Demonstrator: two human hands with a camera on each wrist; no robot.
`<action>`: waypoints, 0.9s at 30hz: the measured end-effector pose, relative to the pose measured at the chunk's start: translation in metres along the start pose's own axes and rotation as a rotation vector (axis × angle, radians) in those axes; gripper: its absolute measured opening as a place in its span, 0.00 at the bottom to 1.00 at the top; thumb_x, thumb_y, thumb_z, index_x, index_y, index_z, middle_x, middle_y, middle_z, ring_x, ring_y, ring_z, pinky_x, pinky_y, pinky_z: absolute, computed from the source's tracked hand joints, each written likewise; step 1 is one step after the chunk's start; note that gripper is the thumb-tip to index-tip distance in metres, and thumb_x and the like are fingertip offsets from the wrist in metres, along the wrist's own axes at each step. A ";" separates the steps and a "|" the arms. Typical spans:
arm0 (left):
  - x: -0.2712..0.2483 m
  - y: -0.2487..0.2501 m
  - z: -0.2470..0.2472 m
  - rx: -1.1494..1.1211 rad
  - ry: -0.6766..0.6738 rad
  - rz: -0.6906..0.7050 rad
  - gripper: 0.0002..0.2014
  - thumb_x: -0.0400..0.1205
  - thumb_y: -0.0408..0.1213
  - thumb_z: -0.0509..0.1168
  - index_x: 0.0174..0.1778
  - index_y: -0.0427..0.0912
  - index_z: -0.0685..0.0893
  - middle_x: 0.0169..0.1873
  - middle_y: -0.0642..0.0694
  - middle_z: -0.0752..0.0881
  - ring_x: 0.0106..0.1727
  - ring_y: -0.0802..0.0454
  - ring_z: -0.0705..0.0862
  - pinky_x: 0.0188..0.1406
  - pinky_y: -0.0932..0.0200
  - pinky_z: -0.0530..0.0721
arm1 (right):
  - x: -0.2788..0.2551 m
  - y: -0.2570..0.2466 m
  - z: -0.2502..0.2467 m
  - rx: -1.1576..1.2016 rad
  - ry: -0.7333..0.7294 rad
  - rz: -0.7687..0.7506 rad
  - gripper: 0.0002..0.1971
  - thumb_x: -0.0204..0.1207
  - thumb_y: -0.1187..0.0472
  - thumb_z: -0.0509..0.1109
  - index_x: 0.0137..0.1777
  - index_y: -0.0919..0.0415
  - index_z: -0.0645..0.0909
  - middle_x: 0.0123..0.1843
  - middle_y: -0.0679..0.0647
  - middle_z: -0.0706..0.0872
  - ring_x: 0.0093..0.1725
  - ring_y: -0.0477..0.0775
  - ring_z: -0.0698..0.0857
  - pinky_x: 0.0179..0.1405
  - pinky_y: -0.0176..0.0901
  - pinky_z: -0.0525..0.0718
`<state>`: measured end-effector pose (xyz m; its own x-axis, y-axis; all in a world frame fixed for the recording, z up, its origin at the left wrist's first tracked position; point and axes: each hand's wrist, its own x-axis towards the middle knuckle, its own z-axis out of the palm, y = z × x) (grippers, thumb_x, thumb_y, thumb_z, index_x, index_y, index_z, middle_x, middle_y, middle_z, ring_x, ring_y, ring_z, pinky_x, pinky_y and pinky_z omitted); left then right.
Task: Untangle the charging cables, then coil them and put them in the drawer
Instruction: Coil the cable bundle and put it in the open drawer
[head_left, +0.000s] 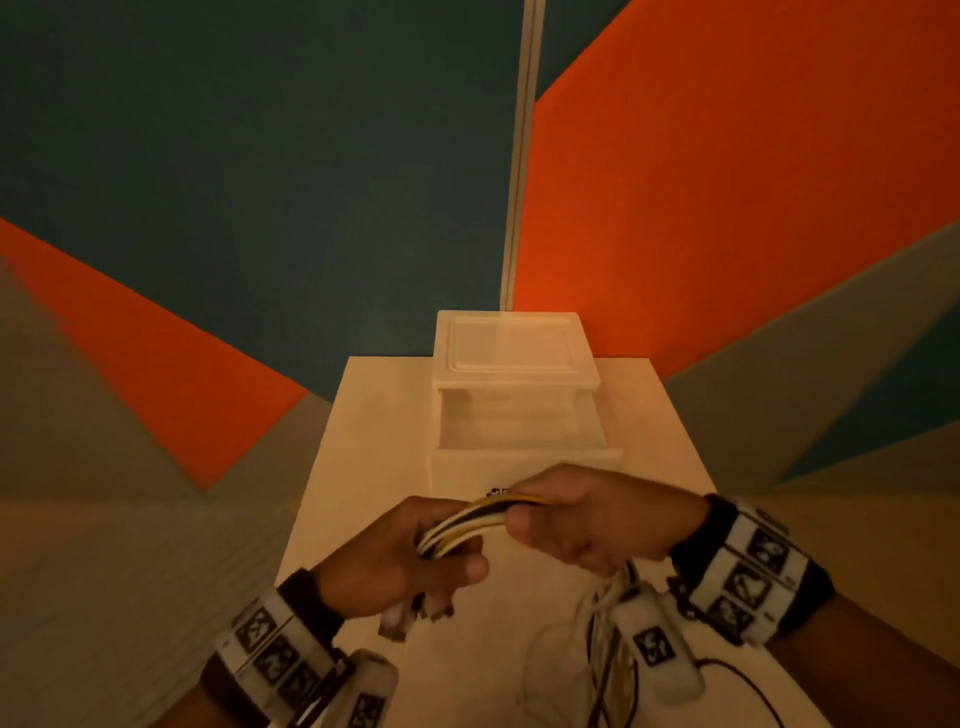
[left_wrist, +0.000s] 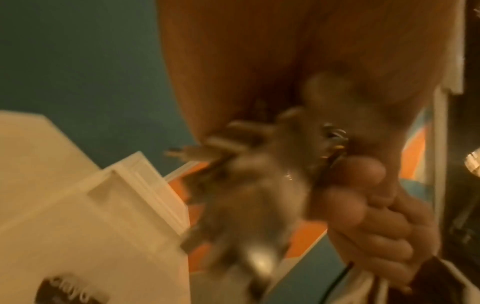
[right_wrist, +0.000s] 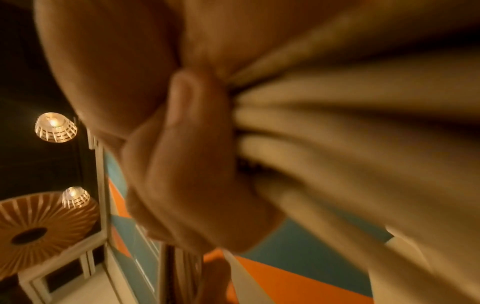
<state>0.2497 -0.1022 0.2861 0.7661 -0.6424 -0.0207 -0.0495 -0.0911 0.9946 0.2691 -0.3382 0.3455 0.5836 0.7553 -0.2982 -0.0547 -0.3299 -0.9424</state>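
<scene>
Both of your hands are closed on the same bundle of charging cables (head_left: 480, 522), a run of white, yellow and black strands held in the air just in front of the drawer unit (head_left: 514, 364). Your left hand (head_left: 400, 561) grips the bundle with fingers and thumb curled round it, and the plug ends (head_left: 410, 616) stick out below that fist. Your right hand (head_left: 587, 519) pinches the other end of the short span, thumb pressed against the strands, while the remaining length (head_left: 613, 660) hangs from under that hand toward the near edge of the white table (head_left: 374, 447).

The drawer (head_left: 519, 431) of the translucent unit stands pulled out toward you, directly behind your hands; no cable lies in the part of it you can see. The unit sits at the far end of the table, against the teal and orange wall (head_left: 260, 182).

The left wrist view shows the plugs (left_wrist: 249, 185) only as a blur beside your curled fingers (left_wrist: 363, 222). The right wrist view shows pale strands (right_wrist: 350, 127) fanning out of your fist (right_wrist: 197, 164).
</scene>
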 end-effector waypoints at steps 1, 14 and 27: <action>-0.002 -0.001 0.003 -0.075 -0.011 0.008 0.05 0.82 0.33 0.70 0.42 0.39 0.82 0.29 0.41 0.83 0.31 0.39 0.83 0.37 0.32 0.85 | -0.005 -0.007 -0.005 0.016 0.006 0.009 0.15 0.83 0.45 0.63 0.43 0.56 0.76 0.26 0.47 0.64 0.21 0.44 0.59 0.17 0.38 0.55; 0.011 0.107 0.010 -0.713 -0.185 0.339 0.13 0.88 0.39 0.59 0.36 0.43 0.70 0.22 0.49 0.68 0.24 0.53 0.80 0.42 0.48 0.84 | -0.001 -0.003 -0.003 0.186 0.330 -0.390 0.09 0.73 0.72 0.73 0.40 0.61 0.77 0.27 0.52 0.78 0.20 0.50 0.78 0.21 0.38 0.79; 0.035 0.110 -0.028 -0.923 0.126 0.463 0.18 0.91 0.48 0.47 0.37 0.46 0.66 0.26 0.52 0.75 0.32 0.55 0.79 0.53 0.55 0.82 | 0.013 0.110 0.076 -0.242 0.714 -0.045 0.10 0.84 0.44 0.54 0.63 0.36 0.66 0.26 0.42 0.80 0.23 0.41 0.76 0.24 0.32 0.65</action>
<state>0.2891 -0.1138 0.3979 0.8611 -0.3773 0.3409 0.1135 0.7962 0.5943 0.2086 -0.3216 0.2260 0.9689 0.2473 -0.0118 0.1132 -0.4847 -0.8673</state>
